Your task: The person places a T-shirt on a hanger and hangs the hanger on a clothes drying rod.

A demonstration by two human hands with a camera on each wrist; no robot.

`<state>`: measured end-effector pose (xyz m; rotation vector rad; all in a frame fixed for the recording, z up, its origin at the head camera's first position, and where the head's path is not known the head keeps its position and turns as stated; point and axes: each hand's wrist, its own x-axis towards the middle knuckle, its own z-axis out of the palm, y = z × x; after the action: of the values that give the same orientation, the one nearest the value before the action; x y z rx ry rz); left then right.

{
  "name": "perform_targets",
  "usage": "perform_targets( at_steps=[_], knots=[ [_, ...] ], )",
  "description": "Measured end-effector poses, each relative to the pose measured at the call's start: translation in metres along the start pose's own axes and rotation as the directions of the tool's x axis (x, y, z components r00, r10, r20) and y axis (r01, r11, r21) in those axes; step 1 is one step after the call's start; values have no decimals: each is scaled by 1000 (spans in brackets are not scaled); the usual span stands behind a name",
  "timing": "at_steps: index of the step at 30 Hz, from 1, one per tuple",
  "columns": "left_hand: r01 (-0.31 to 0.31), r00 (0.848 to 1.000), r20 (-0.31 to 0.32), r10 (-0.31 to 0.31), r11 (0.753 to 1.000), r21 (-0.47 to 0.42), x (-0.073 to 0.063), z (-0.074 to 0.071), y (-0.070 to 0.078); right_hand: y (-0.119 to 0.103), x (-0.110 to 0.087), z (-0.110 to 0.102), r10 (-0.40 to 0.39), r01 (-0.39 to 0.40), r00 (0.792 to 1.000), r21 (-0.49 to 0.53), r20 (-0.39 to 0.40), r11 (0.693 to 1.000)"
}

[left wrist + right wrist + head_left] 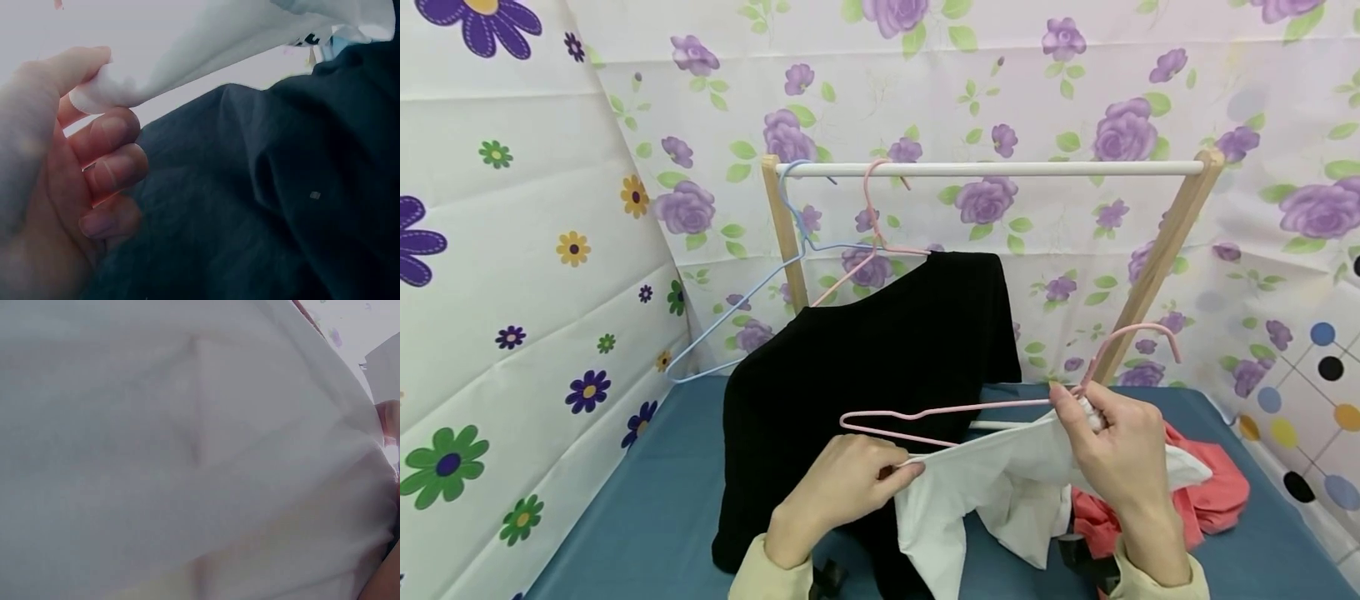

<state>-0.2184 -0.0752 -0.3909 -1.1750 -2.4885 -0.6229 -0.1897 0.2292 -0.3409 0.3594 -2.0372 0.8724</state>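
A white garment (992,475) is stretched between both hands over the blue tabletop. Its edge is pinched between thumb and fingers of my left hand (846,479), and in the left wrist view the cloth (181,62) runs off from that pinch. My right hand (1120,442) grips the other end of the garment, bunched at the neck of a pink clothes hanger (917,414). This hanger's hook points up and right, and its far end sticks out to the left above the cloth. White fabric (156,425) fills most of the right wrist view.
Behind the hands stands a clothes rack with a white rail (1000,169). A black T-shirt (857,375) hangs from it on a second pink hanger (868,200), beside a bare blue hanger (730,312). Coral cloth (1217,492) lies crumpled on the blue tabletop (632,508) at right.
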Motion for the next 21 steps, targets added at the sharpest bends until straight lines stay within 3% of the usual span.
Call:
perform_targets(
  at_steps=[7, 15, 21],
  knots=[
    [8, 999, -53, -8, 1000, 5, -5, -12, -10, 1, 0, -1, 3, -3, 1000, 7, 3, 1000],
    [5, 994, -107, -10, 999, -48, -10, -24, -23, 3, 1, -3, 0, 0, 1000, 16, -1, 1000],
    [3, 987, -161, -10, 999, -49, -17, -33, -30, 6, -2, -3, 42, -43, 999, 49, 13, 998]
  ],
)
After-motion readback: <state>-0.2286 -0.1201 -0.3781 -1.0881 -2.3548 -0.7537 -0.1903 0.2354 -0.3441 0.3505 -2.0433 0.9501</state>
